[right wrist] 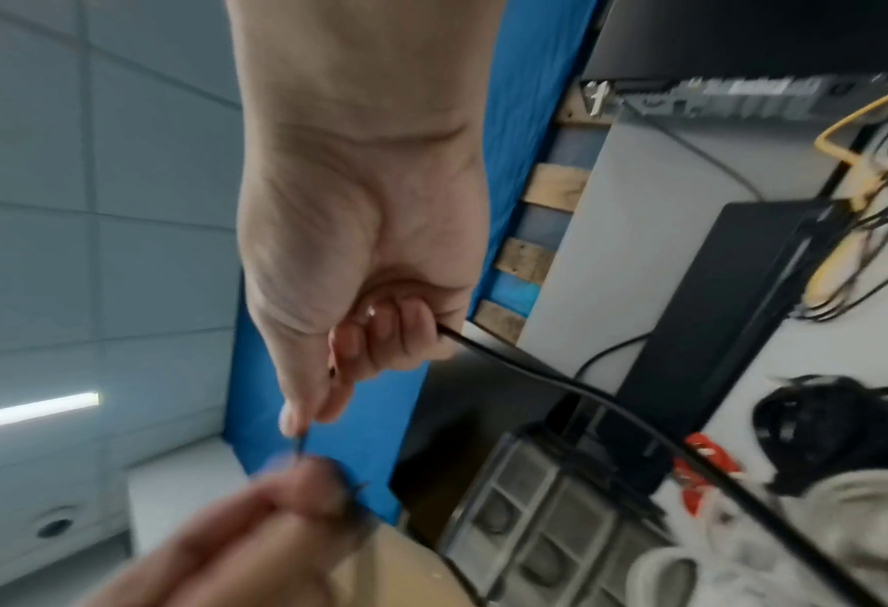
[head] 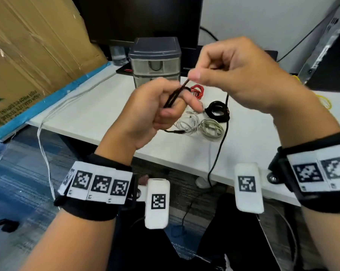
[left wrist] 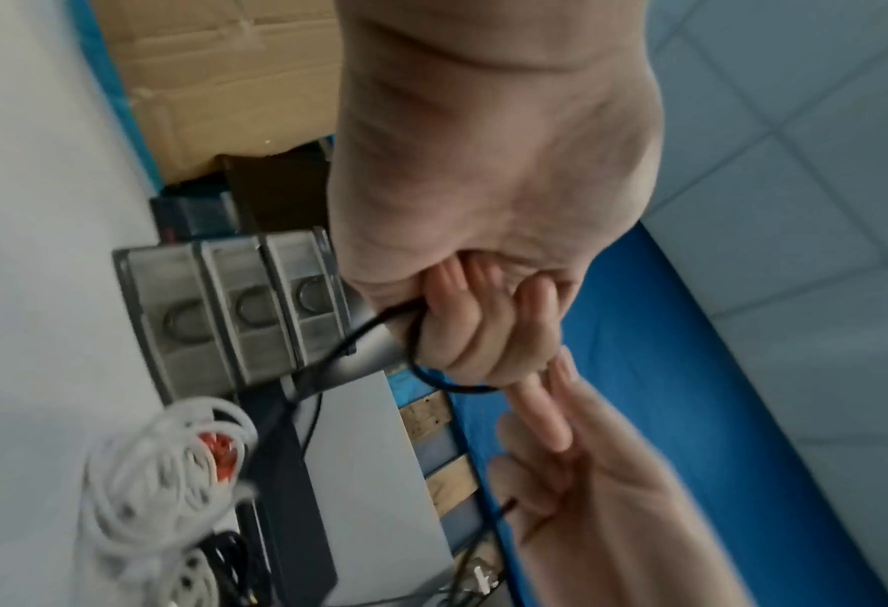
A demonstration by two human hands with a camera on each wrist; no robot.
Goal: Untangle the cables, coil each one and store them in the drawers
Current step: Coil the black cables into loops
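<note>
Black cable [head: 223, 133] is hanging mid-frame, both hands gripping it: left hand [head: 155, 112] is curling around gathered loops, right hand [head: 233, 75] is pinching a strand. Drawers [head: 155, 63], upper centre on the desk [head: 263, 137], are sitting closed; contents unclear. Coiled cables [head: 202, 124] are lying in front of them.

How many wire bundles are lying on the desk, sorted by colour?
Red coil: 1
Black coil: 1
Grey coil: 1
White coil: 1
Total on the desk: 4
One more black cable is not coiled yet; the left hand and right hand hold it.
</note>
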